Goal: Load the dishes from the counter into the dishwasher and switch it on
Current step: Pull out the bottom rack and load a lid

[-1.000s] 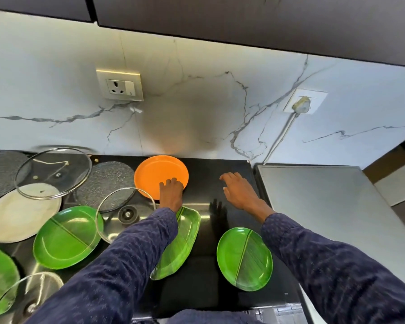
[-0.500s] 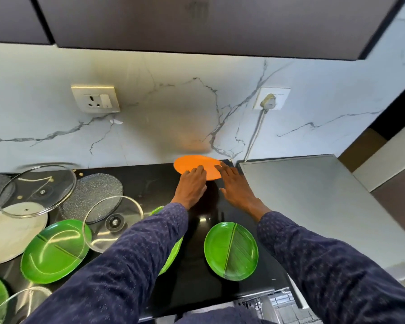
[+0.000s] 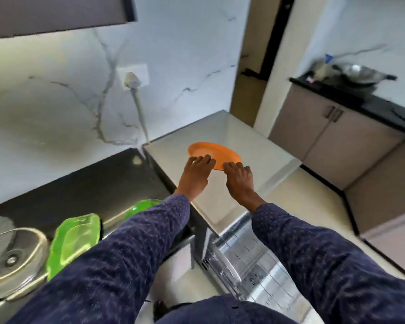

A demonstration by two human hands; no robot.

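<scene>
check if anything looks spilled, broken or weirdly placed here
Nothing spilled or broken shows. The orange plate is held level by the left hand and right hand above the dishwasher top. Green plates and a glass lid lie loosely on the counter.

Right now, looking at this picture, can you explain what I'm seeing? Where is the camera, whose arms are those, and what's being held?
There is no machine here. The camera sits on a person's head and looks forward and down, so the two arms in dark blue sleeves are the wearer's own.

The left hand and the right hand both grip the near edge of an orange plate, held above the pale grey top of the dishwasher.

To the left, on the black counter, lie green plates and a glass pot lid. The picture is blurred, so finer detail there is hard to tell.

At the bottom, between the arms, a shiny metal dishwasher rack shows.
</scene>
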